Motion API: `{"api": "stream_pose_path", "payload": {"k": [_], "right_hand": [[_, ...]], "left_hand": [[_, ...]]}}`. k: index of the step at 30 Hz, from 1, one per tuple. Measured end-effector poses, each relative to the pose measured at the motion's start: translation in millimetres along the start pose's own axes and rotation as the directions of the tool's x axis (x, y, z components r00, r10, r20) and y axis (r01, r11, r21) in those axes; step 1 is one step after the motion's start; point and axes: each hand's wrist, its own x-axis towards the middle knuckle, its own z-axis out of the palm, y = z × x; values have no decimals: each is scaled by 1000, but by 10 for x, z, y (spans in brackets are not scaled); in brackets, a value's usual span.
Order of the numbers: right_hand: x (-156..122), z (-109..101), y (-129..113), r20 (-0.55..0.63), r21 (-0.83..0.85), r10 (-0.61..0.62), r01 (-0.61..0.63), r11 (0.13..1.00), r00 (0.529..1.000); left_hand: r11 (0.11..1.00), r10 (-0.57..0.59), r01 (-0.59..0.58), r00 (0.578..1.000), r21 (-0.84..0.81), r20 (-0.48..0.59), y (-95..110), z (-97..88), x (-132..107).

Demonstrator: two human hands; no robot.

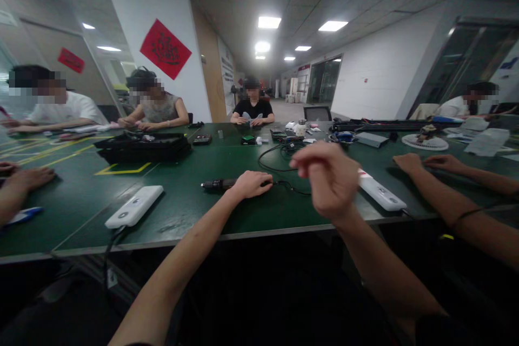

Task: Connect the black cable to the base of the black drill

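My left hand (252,184) lies on the green table (182,200) with its fingers curled round the rear of a dark electric screwdriver (219,184), whose tip points left. A black cord (279,165) runs from the tool toward the table's middle. My right hand (324,175) is raised above the table edge, blurred, fingers bent together; whether it holds anything is unclear. Just behind it lies a white power strip (381,193).
Another white power strip (135,206) lies at front left. A black case (144,147) sits beyond it inside yellow tape marks. A co-worker's arms (450,184) rest at right, another's hand (28,178) at left. People sit along the far edges among small parts.
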Motion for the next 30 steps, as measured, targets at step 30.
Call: {"api": "stream_pose_path", "payload": {"k": [30], "right_hand": [[-839, 831, 1361, 287, -602, 627, -373, 706, 724]], "left_hand": [[1000, -6, 6, 1000, 15, 20, 9, 18, 15]]}}
